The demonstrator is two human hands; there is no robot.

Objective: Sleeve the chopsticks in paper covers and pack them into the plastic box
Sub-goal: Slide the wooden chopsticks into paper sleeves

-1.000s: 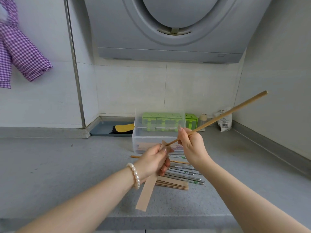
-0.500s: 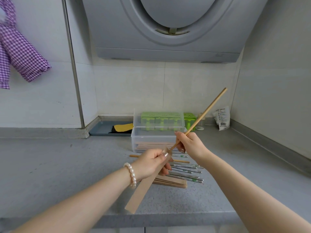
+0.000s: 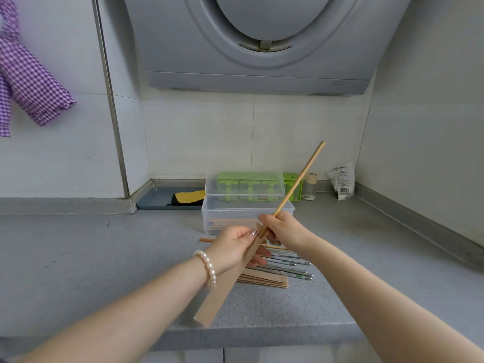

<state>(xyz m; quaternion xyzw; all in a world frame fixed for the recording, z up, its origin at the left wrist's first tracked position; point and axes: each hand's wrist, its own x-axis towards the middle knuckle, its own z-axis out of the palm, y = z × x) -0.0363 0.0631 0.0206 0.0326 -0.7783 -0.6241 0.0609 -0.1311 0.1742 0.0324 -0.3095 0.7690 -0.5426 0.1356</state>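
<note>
Two hands meet above a speckled grey counter [image 3: 78,258], seen from a camera on the person's head looking forward and down. The left hand [image 3: 233,248], with a pearl bracelet [image 3: 207,268] on its wrist, grips the open top of a brown paper cover [image 3: 222,289] that slants down towards the near edge of the counter. The right hand [image 3: 285,227] pinches a long wooden chopstick [image 3: 298,179], whose lower tip sits in the mouth of the cover while the rest angles up and to the right. The two hands are close together, both closed on what they hold.

Behind the hands stands a clear plastic box [image 3: 246,213] with its lid [image 3: 245,183] raised at the back; a few brown covers lie flat inside. On the counter under the hands lie a stack of spare paper covers [image 3: 264,280], a row of metal chopsticks [image 3: 290,265] resting partly on that stack, and one more wooden chopstick [image 3: 207,240], mostly hidden by the hands.

Further back sit green plastic containers [image 3: 293,184], a small glass jar [image 3: 310,188], a white printed packet [image 3: 341,180] leaning in the right corner, and a grey tray [image 3: 157,199] holding a yellow and black item [image 3: 190,197]. White tiles cover the walls, which enclose the counter on three sides. A large grey extractor hood [image 3: 262,48] hangs overhead, a metal strip [image 3: 110,100] runs down the wall to the left, and a purple checked cloth [image 3: 28,79] hangs at the far left
</note>
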